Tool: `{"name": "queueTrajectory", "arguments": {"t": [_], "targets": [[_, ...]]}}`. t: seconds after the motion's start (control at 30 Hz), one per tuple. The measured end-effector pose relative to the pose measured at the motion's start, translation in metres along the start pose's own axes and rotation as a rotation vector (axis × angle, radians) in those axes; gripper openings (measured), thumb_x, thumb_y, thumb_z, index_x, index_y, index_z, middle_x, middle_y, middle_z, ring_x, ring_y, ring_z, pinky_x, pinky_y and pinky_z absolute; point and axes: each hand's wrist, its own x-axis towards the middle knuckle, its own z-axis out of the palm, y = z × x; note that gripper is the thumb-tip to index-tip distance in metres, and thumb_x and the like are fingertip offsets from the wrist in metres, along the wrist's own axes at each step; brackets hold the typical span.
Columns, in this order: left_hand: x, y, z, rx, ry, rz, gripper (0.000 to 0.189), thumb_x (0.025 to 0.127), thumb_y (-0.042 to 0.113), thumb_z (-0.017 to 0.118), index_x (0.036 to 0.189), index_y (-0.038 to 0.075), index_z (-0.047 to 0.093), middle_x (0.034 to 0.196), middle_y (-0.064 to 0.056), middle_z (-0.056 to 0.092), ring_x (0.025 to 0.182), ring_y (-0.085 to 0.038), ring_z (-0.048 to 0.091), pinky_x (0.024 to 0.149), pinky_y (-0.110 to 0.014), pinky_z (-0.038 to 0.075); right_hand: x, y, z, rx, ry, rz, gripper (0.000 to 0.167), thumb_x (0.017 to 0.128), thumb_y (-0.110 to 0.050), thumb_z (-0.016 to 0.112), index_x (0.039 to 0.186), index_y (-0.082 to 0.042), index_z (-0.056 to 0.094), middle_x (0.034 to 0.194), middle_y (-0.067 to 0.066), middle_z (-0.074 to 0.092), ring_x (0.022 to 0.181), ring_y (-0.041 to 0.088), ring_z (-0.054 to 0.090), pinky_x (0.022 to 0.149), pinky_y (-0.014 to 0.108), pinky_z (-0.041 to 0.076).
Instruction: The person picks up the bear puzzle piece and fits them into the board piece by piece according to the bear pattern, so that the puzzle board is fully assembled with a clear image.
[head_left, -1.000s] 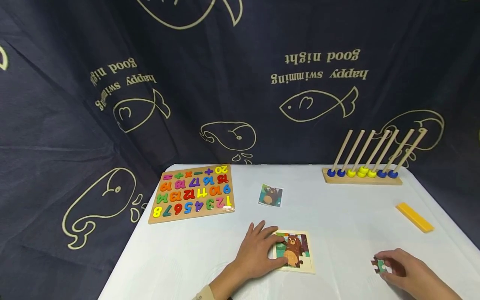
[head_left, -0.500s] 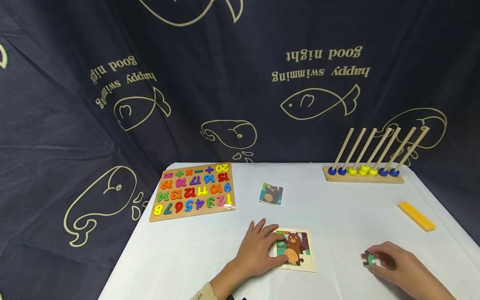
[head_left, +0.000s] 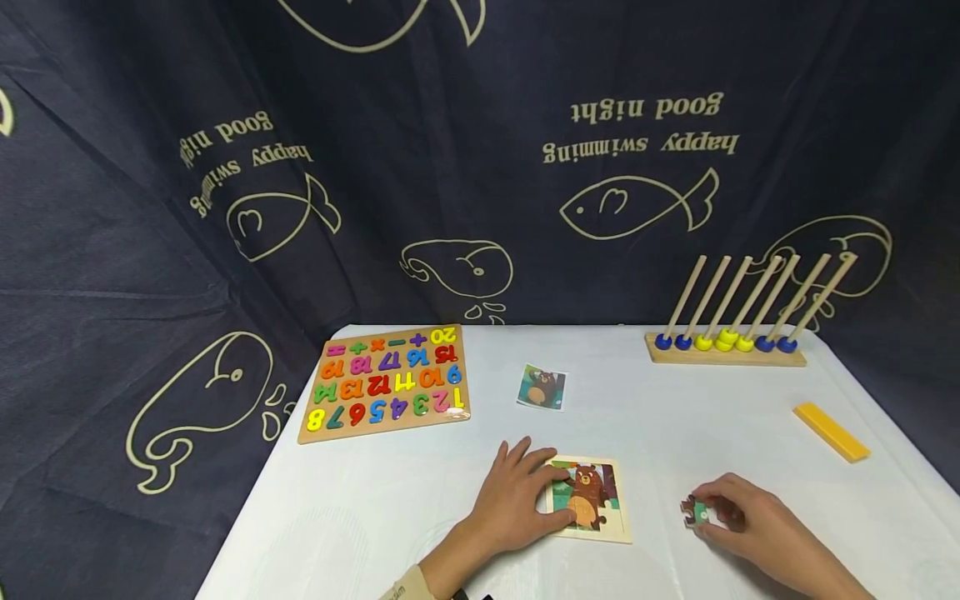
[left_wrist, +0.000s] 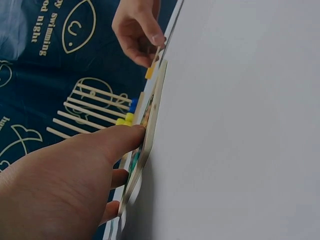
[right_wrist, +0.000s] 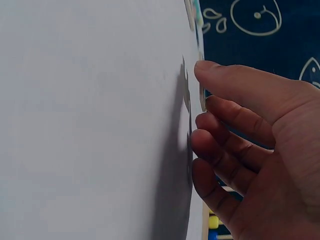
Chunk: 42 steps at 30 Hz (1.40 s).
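On the white table lies a square wooden jigsaw puzzle point(head_left: 600, 534) with a brown bear picture; its lower right part shows bare board. My left hand point(head_left: 517, 504) rests on its left side, thumb and fingers spread over the frame and the picture. To the right, my right hand point(head_left: 746, 521) pinches a brown-and-green puzzle piece point(head_left: 698, 512) between thumb and fingers, apart from the puzzle. Seen edge-on in the right wrist view, the puzzle piece point(right_wrist: 202, 95) sits between thumb and index finger. The left wrist view shows the puzzle point(left_wrist: 150, 130) edge-on under my left thumb.
A small bear picture card point(head_left: 542, 388) lies beyond the puzzle. At the back left is a wooden number board point(head_left: 384, 386). A peg stand with blue and yellow beads point(head_left: 726, 358) stands at the back right, with a yellow bar point(head_left: 831, 432) nearer. A dark curtain point(head_left: 450, 167) hangs behind.
My right hand has moved left with the puzzle piece, closer to the puzzle. My left hand has stayed on the puzzle.
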Motion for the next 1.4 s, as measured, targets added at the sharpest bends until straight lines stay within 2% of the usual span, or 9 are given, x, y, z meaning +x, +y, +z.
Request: {"name": "queueTrajectory", "arguments": {"t": [0.33,0.6,0.83,0.93,1.17,1.4], "targets": [[0.0,0.0,0.002,-0.008,-0.002,-0.003,0.05,0.084,0.065,0.056,0.122,0.034,0.063,0.14,0.006,0.048,0.136,-0.032,0.033,0.108,-0.061,0.021,0.011,-0.013,0.009,0.013,-0.021,-0.078,0.036,0.075,-0.036,0.081,0.103,-0.02,0.066,0.084,-0.01,0.053,0.072,0.005,0.047,0.058,0.021,0.043],[-0.001,0.001,-0.001,-0.01,-0.005,-0.006,0.049,0.084,0.064,0.057,0.122,0.034,0.064,0.139,0.005,0.048,0.136,-0.033,0.032,0.107,-0.062,0.021,0.019,-0.029,0.016,0.024,-0.06,-0.08,0.037,0.073,-0.042,0.081,0.1,-0.021,0.067,0.084,-0.012,0.054,0.072,0.006,0.047,0.059,0.022,0.043],[-0.001,0.0,0.001,-0.001,-0.001,-0.001,0.051,0.084,0.066,0.055,0.124,0.035,0.062,0.14,0.007,0.048,0.136,-0.032,0.033,0.108,-0.061,0.022,0.023,-0.039,0.023,0.028,-0.066,-0.202,0.035,0.075,-0.046,0.078,0.099,-0.022,0.066,0.081,-0.012,0.051,0.071,0.004,0.046,0.058,0.022,0.039],[0.0,-0.001,0.001,0.002,-0.003,-0.003,0.053,0.084,0.067,0.054,0.125,0.034,0.062,0.14,0.007,0.047,0.136,-0.032,0.032,0.108,-0.061,0.021,0.027,-0.045,0.027,0.025,-0.071,-0.224,0.034,0.075,-0.047,0.078,0.098,-0.024,0.066,0.081,-0.013,0.05,0.071,0.004,0.046,0.058,0.021,0.038],[0.0,0.0,0.001,0.007,0.007,0.003,0.054,0.084,0.067,0.054,0.125,0.034,0.062,0.139,0.007,0.048,0.136,-0.032,0.034,0.107,-0.061,0.022,0.03,-0.054,0.035,0.032,-0.044,-0.339,0.03,0.077,-0.037,0.079,0.099,-0.023,0.066,0.083,-0.014,0.051,0.071,0.003,0.047,0.06,0.019,0.039],[0.001,0.0,0.0,0.01,0.003,0.0,0.054,0.084,0.067,0.054,0.125,0.034,0.062,0.139,0.007,0.048,0.136,-0.033,0.034,0.107,-0.061,0.022,0.033,-0.061,0.041,-0.011,-0.032,-0.347,0.032,0.077,-0.045,0.077,0.1,-0.025,0.066,0.089,-0.017,0.052,0.074,0.002,0.046,0.064,0.022,0.04]]}}
